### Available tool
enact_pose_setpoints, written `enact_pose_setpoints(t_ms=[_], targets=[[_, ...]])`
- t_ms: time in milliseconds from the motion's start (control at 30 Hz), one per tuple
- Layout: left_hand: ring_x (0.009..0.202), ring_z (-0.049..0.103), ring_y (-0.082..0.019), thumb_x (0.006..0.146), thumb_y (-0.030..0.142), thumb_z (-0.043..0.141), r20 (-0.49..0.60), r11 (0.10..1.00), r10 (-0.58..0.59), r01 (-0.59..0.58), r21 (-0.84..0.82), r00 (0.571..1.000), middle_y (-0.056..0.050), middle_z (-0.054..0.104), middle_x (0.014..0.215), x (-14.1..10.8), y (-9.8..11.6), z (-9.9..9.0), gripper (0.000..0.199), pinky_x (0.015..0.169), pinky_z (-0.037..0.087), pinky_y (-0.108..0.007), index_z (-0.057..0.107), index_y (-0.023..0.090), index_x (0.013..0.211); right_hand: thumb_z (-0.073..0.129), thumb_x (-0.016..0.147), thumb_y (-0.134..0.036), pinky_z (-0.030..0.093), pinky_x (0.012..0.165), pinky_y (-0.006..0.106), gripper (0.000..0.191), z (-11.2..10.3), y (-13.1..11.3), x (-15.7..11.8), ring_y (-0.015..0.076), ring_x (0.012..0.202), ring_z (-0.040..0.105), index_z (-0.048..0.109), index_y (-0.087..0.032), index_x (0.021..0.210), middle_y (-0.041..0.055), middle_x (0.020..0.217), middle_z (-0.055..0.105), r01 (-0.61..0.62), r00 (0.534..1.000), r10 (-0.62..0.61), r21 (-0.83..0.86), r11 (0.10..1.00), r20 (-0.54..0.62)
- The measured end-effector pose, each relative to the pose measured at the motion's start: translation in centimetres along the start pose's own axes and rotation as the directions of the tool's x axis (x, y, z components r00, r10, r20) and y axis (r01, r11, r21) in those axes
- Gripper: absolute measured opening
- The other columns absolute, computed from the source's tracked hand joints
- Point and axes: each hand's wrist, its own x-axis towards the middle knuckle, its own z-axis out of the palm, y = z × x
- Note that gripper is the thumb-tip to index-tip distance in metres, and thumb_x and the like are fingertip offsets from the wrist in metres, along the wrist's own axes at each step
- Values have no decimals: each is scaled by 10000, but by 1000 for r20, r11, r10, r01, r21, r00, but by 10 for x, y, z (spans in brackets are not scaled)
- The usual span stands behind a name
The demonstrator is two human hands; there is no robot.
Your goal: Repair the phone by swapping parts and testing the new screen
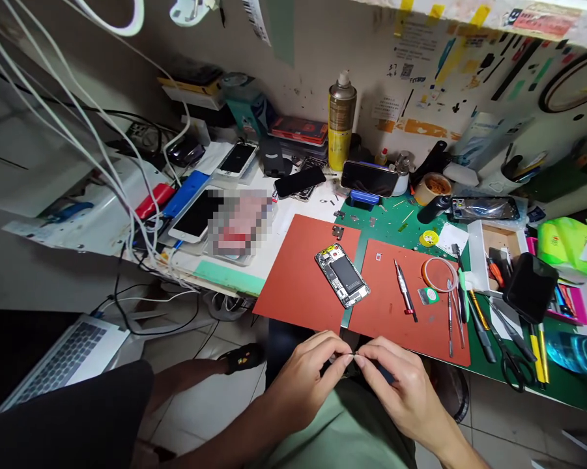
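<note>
We take the opened phone [341, 276] as the centre of our clock. It lies at a slant with its inside facing up, mostly on the left red mat [293, 273], one corner reaching across the gap onto the right red mat [386, 322]. Neither of our hands touches it.

Our left hand [317, 371] is between six and seven, our right hand [395, 384] near five, both off the desk's near edge, above the green cloth [344, 426] at our lap. On each, thumb and index finger are pinched almost closed, and the tips meet those of the other hand. Something tiny seems to sit between them; we cannot tell what it is. The remaining fingers are loosely curled.

At twelve, on the left mat, we see a small metal part [338, 232], and farther off a yellow spray can [341, 124]. Toward one, a dark phone [370, 178] leans on a blue stand [363, 198]. At about three, a screwdriver [403, 288] lies on the right mat, with a clear ring [440, 274] beyond it. Scissors [516, 372] lie around four. At eight, we see another person's foot [244, 357] on the tiles.
</note>
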Motion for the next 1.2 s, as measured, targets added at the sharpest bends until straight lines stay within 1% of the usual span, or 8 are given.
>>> enact_pose_setpoints(t_ms=[167, 333, 400, 500, 600, 833, 1000, 1200], targets=[[830, 652, -145, 1041, 159, 557, -142, 992, 95, -81, 100, 985, 14, 692, 889, -1, -5, 12, 160, 770, 476, -258, 645, 224, 924, 555, 1054, -111, 510, 676, 293, 126, 14, 3, -1, 165, 743, 628, 658, -179, 1080, 51, 891, 669, 161, 975, -186, -189, 969, -122], [786, 634, -151, 1025, 121, 563, -288, 964, 189, -121, 238, 939, 16, 685, 856, 3, -5, 22, 163, 750, 479, -276, 619, 216, 905, 576, 1020, -32, 524, 737, 328, 177, 30, 7, 0, 188, 793, 626, 639, -154, 1132, 72, 916, 688, 205, 929, -298, -368, 907, -218], [785, 636, -151, 1025, 115, 563, -308, 955, 217, -135, 266, 926, 15, 686, 858, 5, -5, 23, 159, 751, 483, -276, 613, 215, 911, 570, 1024, -28, 533, 751, 328, 187, 29, 8, 2, 187, 809, 634, 641, -159, 1137, 71, 927, 690, 182, 933, -273, -347, 920, -233], [815, 654, -154, 1046, 126, 542, -241, 954, 225, -163, 252, 944, 6, 705, 894, 9, -5, 19, 158, 769, 493, -271, 624, 215, 945, 576, 1049, -86, 559, 783, 310, 174, 20, 8, 5, 182, 883, 670, 643, -174, 1183, 77, 1008, 699, 117, 970, -156, -202, 972, -189], [839, 664, -160, 1066, 153, 520, -178, 958, 206, -161, 237, 962, -4, 714, 921, 11, -5, 14, 163, 788, 499, -276, 637, 216, 972, 564, 1063, -109, 558, 773, 302, 176, 10, 9, 7, 172, 878, 669, 648, -182, 1199, 73, 1022, 694, 113, 981, -135, -149, 982, -142], [827, 650, -153, 1070, 200, 498, -87, 985, 29, -14, 171, 996, 11, 690, 897, 11, -3, 13, 213, 763, 479, -277, 633, 229, 908, 544, 1055, -67, 542, 730, 328, 161, 14, 14, 6, 181, 811, 624, 639, -161, 1147, 74, 950, 676, 194, 964, -238, -302, 933, -117], [795, 623, -151, 1069, 237, 490, -91, 989, -44, 57, 134, 995, 17, 677, 880, 11, -1, 12, 226, 732, 452, -286, 626, 232, 889, 570, 1032, -35, 545, 716, 342, 160, 18, 16, 3, 193, 799, 620, 642, -129, 1139, 92, 927, 677, 228, 950, -293, -397, 889, -110], [760, 595, -148, 1044, 221, 508, -103, 988, -86, 98, 121, 991, 26, 659, 837, 9, 2, 13, 216, 708, 435, -289, 624, 234, 863, 620, 989, 4, 531, 674, 361, 198, 28, 19, 0, 215, 776, 610, 635, -68, 1173, 125, 899, 689, 297, 901, -419, -541, 786, -114]])
